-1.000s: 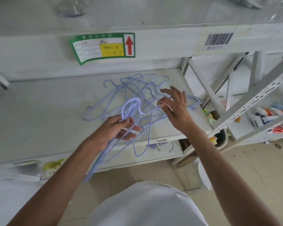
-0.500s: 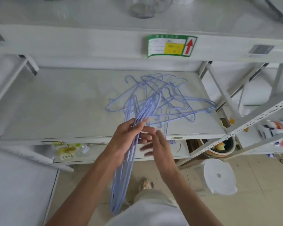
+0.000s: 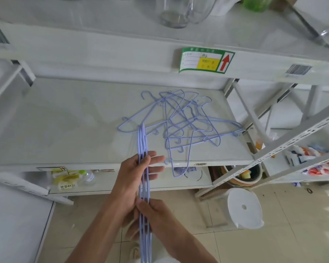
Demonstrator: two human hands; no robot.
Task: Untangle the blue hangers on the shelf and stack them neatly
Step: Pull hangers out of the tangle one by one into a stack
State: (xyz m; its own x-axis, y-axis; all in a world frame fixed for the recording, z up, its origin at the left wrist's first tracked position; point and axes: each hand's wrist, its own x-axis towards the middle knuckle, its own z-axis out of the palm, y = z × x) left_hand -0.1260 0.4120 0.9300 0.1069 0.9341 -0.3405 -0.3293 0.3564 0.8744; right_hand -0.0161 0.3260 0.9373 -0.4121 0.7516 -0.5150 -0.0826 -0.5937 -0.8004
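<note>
Single view here, worn on the person's head: wide-angle, pitched forward and down at the white shelf (image 3: 65, 130). The shelf sits near, spanning mid-frame; its upper tier (image 3: 103, 52) crosses above it, and floor tiles (image 3: 273, 234) show beneath its front edge.

Both bare forearms come up from the bottom and meet mid-frame. Left hand (image 3: 133, 177) is the higher one: fingers (image 3: 157, 159) stuck out nearly straight to the right behind the hangers (image 3: 141, 141), thumb on the near side, pinching them. Right hand (image 3: 158, 215) is just below it, thumb on top and fingers curled round the same bunch.
</note>
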